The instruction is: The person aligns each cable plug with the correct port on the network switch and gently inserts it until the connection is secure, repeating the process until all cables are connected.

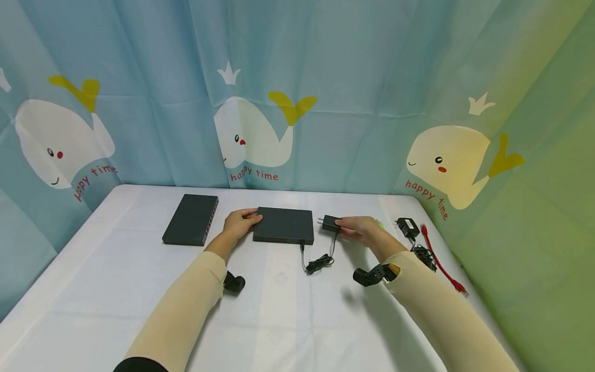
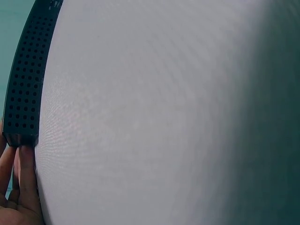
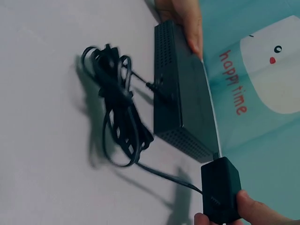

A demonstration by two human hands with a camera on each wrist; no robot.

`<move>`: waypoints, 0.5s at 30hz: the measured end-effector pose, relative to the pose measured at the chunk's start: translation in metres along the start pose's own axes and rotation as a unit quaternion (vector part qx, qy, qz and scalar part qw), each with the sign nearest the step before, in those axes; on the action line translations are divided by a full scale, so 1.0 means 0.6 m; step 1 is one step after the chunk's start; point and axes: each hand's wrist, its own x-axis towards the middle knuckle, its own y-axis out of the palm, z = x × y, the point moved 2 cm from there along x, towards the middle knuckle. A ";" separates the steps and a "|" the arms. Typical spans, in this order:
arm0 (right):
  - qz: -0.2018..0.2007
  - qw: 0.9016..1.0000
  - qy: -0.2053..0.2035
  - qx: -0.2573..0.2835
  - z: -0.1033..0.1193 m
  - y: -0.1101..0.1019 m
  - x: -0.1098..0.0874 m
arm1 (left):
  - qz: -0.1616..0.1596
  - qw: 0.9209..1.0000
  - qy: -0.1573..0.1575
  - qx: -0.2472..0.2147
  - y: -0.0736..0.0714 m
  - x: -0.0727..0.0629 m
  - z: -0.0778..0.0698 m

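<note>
A black network switch [image 1: 284, 225] lies flat on the white-covered table, its perforated side [image 2: 26, 84] showing in the left wrist view. My left hand [image 1: 240, 223] grips its left end, thumb on the top edge. Between thumb and fingers, my right hand [image 1: 362, 230] pinches a black power adapter [image 1: 330, 223] just right of the switch. The adapter's prongs point left, towards the switch. From the adapter a black cord [image 3: 119, 101], bundled in the middle, runs to a plug [image 3: 153, 87] seated in the switch's near side.
A second black switch [image 1: 190, 219] with a row of ports lies at the left. Over on the right are another power adapter [image 1: 408, 227] with a bundled cord [image 1: 425, 257] and a red network cable [image 1: 441, 263]. Behind the table hangs a blue curtain [image 1: 353, 103].
</note>
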 end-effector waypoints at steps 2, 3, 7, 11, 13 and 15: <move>0.004 1.000 -0.002 0.002 0.001 0.006 0.002 | 0.002 1.000 -0.004 0.001 0.000 0.001 0.001; 0.003 1.000 -0.002 0.004 0.002 0.010 0.004 | 0.003 1.000 -0.005 0.002 0.000 0.001 0.001; 0.008 1.000 -0.005 0.005 0.004 0.023 0.003 | 0.005 1.000 -0.008 -0.003 -0.001 0.001 0.001; 0.017 1.000 -0.014 0.003 0.006 0.035 0.000 | 0.006 1.000 -0.009 -0.009 0.000 0.000 0.001; 0.019 1.000 -0.018 0.003 0.006 0.042 0.001 | 0.007 1.000 -0.010 -0.011 0.000 0.000 0.001; 0.015 1.000 -0.020 0.002 0.006 0.048 0.002 | 0.007 1.000 -0.010 -0.011 0.000 0.000 0.000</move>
